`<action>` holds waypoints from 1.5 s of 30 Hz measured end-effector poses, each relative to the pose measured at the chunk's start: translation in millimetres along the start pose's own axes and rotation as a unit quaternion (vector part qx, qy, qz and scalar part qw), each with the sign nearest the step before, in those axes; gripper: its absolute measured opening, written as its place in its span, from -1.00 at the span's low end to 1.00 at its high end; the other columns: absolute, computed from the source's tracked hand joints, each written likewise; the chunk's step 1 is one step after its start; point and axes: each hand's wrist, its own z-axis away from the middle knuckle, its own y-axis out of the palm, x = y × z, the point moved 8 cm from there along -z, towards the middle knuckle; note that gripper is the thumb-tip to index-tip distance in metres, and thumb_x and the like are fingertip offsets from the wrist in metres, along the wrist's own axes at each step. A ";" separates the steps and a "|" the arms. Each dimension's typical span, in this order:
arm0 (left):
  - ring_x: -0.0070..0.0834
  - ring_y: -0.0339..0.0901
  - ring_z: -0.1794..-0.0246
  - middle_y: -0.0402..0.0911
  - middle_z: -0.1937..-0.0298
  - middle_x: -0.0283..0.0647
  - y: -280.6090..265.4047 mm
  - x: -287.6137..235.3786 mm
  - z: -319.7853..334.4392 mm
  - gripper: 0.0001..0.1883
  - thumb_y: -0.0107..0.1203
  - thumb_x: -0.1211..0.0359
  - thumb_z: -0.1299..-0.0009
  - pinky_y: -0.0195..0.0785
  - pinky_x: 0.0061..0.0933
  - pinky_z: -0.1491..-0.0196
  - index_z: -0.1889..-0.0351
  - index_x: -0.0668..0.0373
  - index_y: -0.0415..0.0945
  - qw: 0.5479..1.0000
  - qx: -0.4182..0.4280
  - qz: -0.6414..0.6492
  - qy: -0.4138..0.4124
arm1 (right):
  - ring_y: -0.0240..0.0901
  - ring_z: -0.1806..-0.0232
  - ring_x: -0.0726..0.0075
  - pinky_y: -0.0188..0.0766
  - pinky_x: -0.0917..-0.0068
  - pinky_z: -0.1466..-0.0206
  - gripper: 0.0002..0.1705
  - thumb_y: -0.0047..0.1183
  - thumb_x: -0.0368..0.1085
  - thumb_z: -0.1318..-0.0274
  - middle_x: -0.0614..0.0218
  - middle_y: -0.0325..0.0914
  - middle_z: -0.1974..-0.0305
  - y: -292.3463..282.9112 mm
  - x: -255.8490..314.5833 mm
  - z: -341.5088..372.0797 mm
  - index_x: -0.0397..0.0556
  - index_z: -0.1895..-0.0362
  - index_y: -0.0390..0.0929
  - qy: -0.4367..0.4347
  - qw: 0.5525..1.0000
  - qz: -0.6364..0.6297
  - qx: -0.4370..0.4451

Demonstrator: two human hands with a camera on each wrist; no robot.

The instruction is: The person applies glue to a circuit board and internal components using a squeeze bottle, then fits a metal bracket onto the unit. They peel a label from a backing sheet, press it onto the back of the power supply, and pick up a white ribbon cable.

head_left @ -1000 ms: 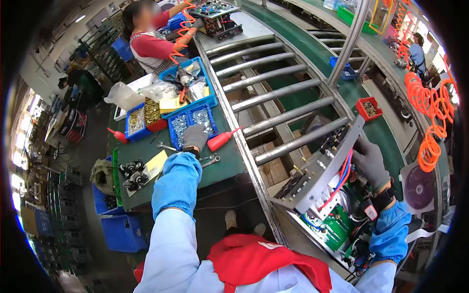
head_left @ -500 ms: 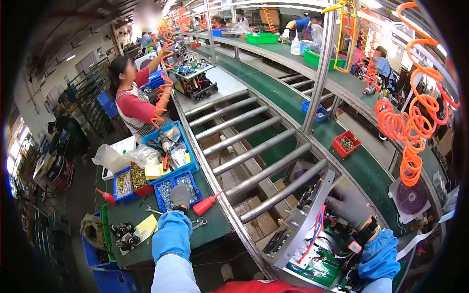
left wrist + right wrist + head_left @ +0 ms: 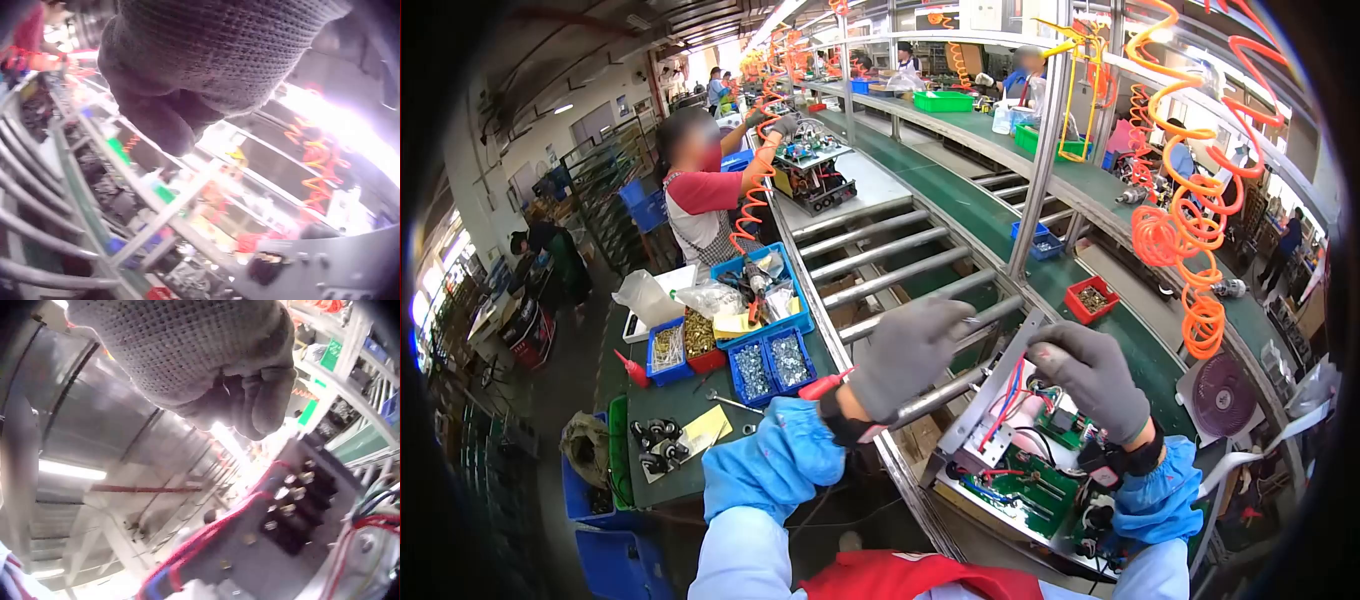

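Observation:
My gloved left hand (image 3: 905, 360) is raised over the rollers, left of the grey metal panel (image 3: 982, 405). Its thumb and fingers pinch a small shiny metal piece (image 3: 971, 320), too small to make out. In the left wrist view the fingertips close together above the panel (image 3: 319, 272). My gloved right hand (image 3: 1095, 385) holds the panel's upper edge with curled fingers. The panel stands tilted on an open chassis with a green circuit board (image 3: 1035, 490). Red and blue wires (image 3: 1007, 395) run down the panel, and brass terminals (image 3: 289, 509) show in the right wrist view.
Twin blue bins (image 3: 768, 362) of small metal parts stand on the left table beside a red squeeze bottle (image 3: 825, 385) and a wrench (image 3: 735, 402). Steel rollers (image 3: 890, 265) lie ahead. A red bin (image 3: 1092, 298) sits beyond, and orange coiled hoses (image 3: 1190, 240) hang right.
My left hand has left the blue bin of metal parts and moved right, close to the panel, with a small piece pinched. The right hand stays at the panel. The head view has tilted up.

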 end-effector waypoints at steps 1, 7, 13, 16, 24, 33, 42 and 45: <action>-0.21 0.68 0.28 0.68 0.25 -0.06 7.1 -20.9 -4.4 -0.79 0.21 0.44 -0.31 0.53 -0.31 0.26 0.10 0.19 0.67 1.000 0.008 -0.011 0.027 | 0.44 0.32 0.54 0.40 0.49 0.23 -0.66 0.12 -0.19 -0.30 0.34 0.57 0.37 7.7 9.5 3.5 -0.23 0.04 0.60 -0.008 1.000 -0.003 0.012; -0.15 0.62 0.36 0.62 0.35 -0.13 20.0 -77.7 -3.4 -0.83 0.19 0.46 -0.25 0.50 -0.21 0.32 0.19 0.17 0.66 0.997 0.025 -0.058 0.051 | 0.39 0.35 0.65 0.37 0.57 0.26 -0.71 0.11 -0.26 -0.32 0.42 0.57 0.37 15.5 14.9 16.8 -0.23 0.03 0.61 0.002 0.998 -0.063 -0.001; -0.15 0.62 0.41 0.61 0.37 -0.15 11.8 -92.0 5.0 -0.84 0.18 0.44 -0.26 0.50 -0.21 0.34 0.20 0.13 0.67 0.992 0.038 -0.101 0.064 | 0.46 0.35 0.50 0.40 0.48 0.25 -0.74 0.12 -0.28 -0.29 0.27 0.60 0.38 19.9 16.0 22.5 -0.25 0.11 0.63 -0.082 0.996 -0.006 -0.041; -0.33 0.64 0.44 0.66 0.38 -0.14 8.9 -77.3 11.6 -0.82 0.20 0.41 -0.33 0.49 -0.36 0.37 0.13 0.19 0.68 1.000 0.027 -0.011 0.003 | 0.46 0.36 0.44 0.38 0.41 0.27 -0.73 0.09 -0.25 -0.30 0.17 0.57 0.42 25.0 11.3 21.2 -0.26 0.16 0.61 -0.102 0.994 -0.003 -0.042; -0.65 0.48 0.47 0.60 0.39 -0.29 17.5 0.6 62.7 -0.76 0.14 0.36 -0.41 0.37 -0.61 0.39 0.09 0.36 0.59 0.829 0.004 0.381 -0.409 | 0.58 0.39 0.30 0.50 0.30 0.27 -0.74 0.04 -0.25 -0.22 0.17 0.58 0.49 -10.8 -64.6 -12.7 -0.21 0.24 0.63 0.115 0.991 -0.042 -0.053; -0.64 0.48 0.49 0.58 0.39 -0.35 58.3 41.8 129.6 -0.86 0.12 0.39 -0.46 0.40 -0.65 0.41 0.12 0.24 0.58 0.713 -0.060 0.465 -0.522 | 0.62 0.20 -0.03 0.48 0.15 0.06 -0.64 0.09 -0.12 -0.22 -0.01 0.66 0.23 -16.3 -153.2 -46.4 -0.10 0.07 0.67 0.069 0.964 0.257 -0.028; -0.53 0.60 0.38 0.67 0.28 -0.24 67.6 33.7 127.1 -0.76 0.14 0.40 -0.45 0.51 -0.53 0.27 -0.01 0.31 0.57 0.741 -0.089 0.428 -0.510 | 0.58 0.36 0.26 0.51 0.30 0.22 -0.67 0.09 -0.11 -0.28 0.18 0.65 0.36 -15.3 -154.4 -46.8 -0.11 0.10 0.67 0.078 0.979 0.187 -0.003; -0.57 0.59 0.41 0.68 0.29 -0.26 67.3 39.1 130.0 -0.76 0.16 0.39 -0.43 0.49 -0.56 0.31 0.00 0.30 0.58 0.748 -0.095 0.419 -0.506 | 0.59 0.36 0.23 0.52 0.29 0.22 -0.69 0.08 -0.12 -0.28 0.18 0.65 0.38 -10.8 -155.9 -49.5 -0.10 0.14 0.68 0.071 0.987 0.141 0.007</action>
